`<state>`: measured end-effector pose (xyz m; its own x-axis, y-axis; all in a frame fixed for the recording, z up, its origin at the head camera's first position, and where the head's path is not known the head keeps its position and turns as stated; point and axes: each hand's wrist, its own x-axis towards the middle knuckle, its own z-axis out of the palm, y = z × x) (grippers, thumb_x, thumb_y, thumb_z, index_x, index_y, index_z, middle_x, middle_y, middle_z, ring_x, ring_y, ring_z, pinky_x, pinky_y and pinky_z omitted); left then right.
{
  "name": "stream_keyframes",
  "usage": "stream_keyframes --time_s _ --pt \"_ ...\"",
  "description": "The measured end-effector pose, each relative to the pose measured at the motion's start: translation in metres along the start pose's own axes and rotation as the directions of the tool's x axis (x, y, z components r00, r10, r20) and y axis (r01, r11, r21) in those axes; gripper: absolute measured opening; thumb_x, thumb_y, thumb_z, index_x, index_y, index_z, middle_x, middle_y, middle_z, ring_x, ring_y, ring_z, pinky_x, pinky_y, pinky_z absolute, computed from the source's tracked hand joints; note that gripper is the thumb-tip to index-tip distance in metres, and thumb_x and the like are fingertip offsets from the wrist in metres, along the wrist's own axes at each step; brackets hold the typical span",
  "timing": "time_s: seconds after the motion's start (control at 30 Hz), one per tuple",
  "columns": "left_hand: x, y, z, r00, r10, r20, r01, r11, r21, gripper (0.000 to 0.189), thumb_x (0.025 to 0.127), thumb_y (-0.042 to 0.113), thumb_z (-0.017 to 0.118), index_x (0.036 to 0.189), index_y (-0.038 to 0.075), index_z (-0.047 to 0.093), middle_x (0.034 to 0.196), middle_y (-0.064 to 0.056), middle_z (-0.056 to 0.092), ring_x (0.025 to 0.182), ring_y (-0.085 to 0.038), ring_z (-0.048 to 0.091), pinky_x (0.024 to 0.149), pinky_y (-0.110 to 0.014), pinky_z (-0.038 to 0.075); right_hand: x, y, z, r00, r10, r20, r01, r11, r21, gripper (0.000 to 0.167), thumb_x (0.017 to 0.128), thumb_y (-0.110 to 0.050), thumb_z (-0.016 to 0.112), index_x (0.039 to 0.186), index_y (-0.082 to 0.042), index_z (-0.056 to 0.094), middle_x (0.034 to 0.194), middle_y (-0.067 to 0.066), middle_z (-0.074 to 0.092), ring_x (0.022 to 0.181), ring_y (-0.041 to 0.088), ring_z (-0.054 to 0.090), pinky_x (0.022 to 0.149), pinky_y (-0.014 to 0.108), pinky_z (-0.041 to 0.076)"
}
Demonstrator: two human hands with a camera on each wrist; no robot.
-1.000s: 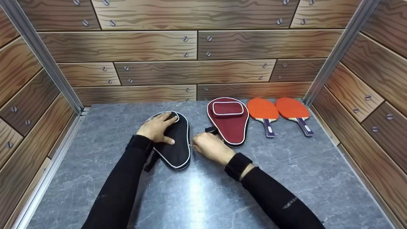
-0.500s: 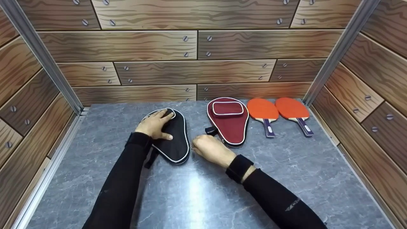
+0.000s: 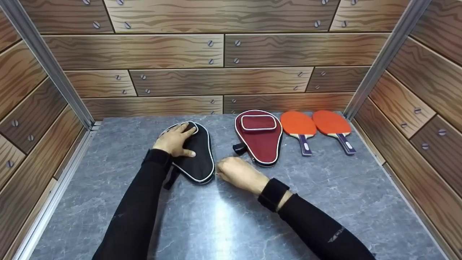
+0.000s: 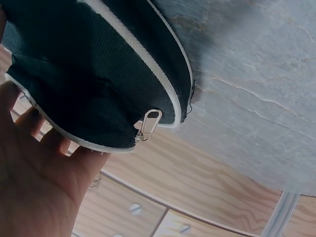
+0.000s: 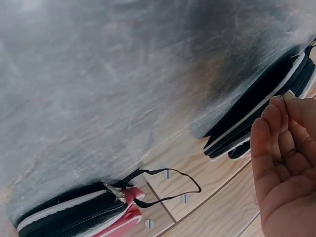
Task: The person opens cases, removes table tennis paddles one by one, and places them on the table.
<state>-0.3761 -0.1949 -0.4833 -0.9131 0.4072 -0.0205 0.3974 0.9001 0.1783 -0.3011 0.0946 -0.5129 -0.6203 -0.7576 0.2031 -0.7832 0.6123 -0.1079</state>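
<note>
A black table tennis paddle case [image 3: 198, 155] with white piping lies on the table, its narrow end toward me. Spread over its wide end and small pocket is my left hand [image 3: 174, 141], thumb out to the right. The left wrist view shows a metal zipper pull [image 4: 151, 123] on the pocket's corner. At the case's right edge my right hand [image 3: 240, 173] pinches a small metal zipper pull [image 5: 283, 98] between thumb and forefinger. The right wrist view has this edge of the case [image 5: 256, 116] running up to the fingertips.
Right of my hands lies a red paddle case [image 3: 260, 142] with a black strap [image 5: 197, 180]. Beyond it are two orange-faced paddles, one [image 3: 299, 124] beside the other [image 3: 332, 124]. Wood-print walls [image 3: 177, 83] enclose the grey marbled table [image 3: 310, 202].
The black case has shifted slightly away from me and left, with my left hand on it. My right hand has slid a little toward me along the case's right edge.
</note>
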Motion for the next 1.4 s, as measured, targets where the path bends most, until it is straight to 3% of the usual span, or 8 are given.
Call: stream_keyframes --time_s 0.3,0.8,1.07,1.4 --pt "-0.011 -0.002 -0.001 1.000 0.017 0.018 -0.018 0.998 0.059 0.096 0.103 0.052 0.087 0.178 0.007 0.049 0.188 -0.029 0.038 0.177 -0.053 0.037 0.143 -0.071 0.038 -0.005 0.015 -0.004 1.000 0.016 -0.017 -0.016 1.000 -0.007 0.013 0.104 -0.011 0.083 0.092 -0.009 0.080 0.091 0.008 0.085 0.091 0.032 0.085 0.081 0.051 0.068" --pt "-0.049 -0.012 0.006 0.992 0.127 0.001 -0.127 0.991 0.050 0.107 0.098 0.056 0.090 0.179 0.002 0.046 0.189 -0.028 0.038 0.176 -0.060 0.033 0.144 -0.073 0.034 -0.008 0.039 -0.007 0.992 0.118 -0.054 -0.117 0.993 0.026 0.008 0.101 -0.008 0.084 0.093 -0.008 0.082 0.090 0.009 0.082 0.089 0.030 0.081 0.080 0.050 0.068" --pt "-0.064 -0.008 0.005 0.996 0.085 0.021 -0.086 0.996 0.014 0.122 0.090 0.057 0.098 0.181 0.002 0.039 0.191 -0.030 0.032 0.176 -0.062 0.032 0.142 -0.075 0.036 -0.007 0.046 -0.005 0.982 0.171 -0.077 -0.170 0.985 0.019 0.011 0.102 -0.009 0.083 0.092 -0.008 0.080 0.092 0.011 0.080 0.089 0.034 0.081 0.080 0.053 0.068" --pt "-0.061 -0.004 0.006 0.999 0.049 0.015 -0.050 0.998 0.023 0.126 0.087 0.057 0.100 0.180 -0.001 0.040 0.189 -0.033 0.033 0.174 -0.061 0.036 0.139 -0.074 0.041 -0.013 0.044 -0.005 0.984 0.161 -0.081 -0.161 0.987 0.012 0.011 0.101 -0.009 0.084 0.091 -0.009 0.079 0.092 0.010 0.079 0.089 0.033 0.080 0.080 0.052 0.068"
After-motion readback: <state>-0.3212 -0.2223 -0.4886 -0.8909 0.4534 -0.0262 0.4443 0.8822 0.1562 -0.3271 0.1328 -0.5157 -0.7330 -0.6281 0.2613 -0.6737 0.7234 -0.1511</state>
